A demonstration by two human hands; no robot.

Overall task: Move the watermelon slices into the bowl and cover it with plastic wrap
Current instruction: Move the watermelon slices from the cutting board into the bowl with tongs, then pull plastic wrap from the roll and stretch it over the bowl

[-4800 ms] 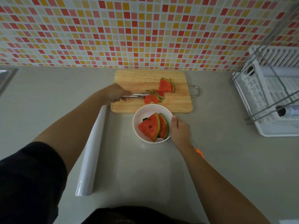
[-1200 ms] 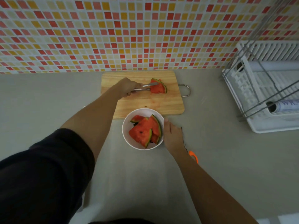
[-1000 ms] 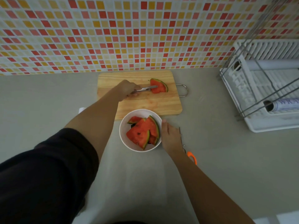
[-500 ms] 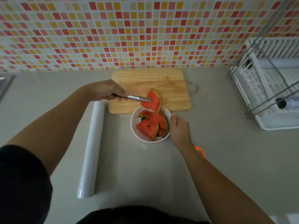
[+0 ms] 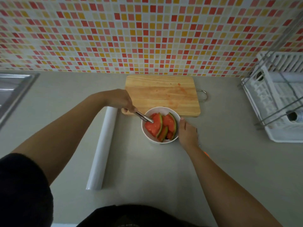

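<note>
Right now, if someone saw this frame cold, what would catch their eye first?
The red watermelon slices piled in the white bowl at the centre of the grey counter, with the left hand poking metal tongs into them and the right hand against the bowl's side. Behind, the bare, juice-stained cutting board sits under a loud red-and-yellow mosaic wall. A white plastic wrap roll lies left of the bowl.
</note>
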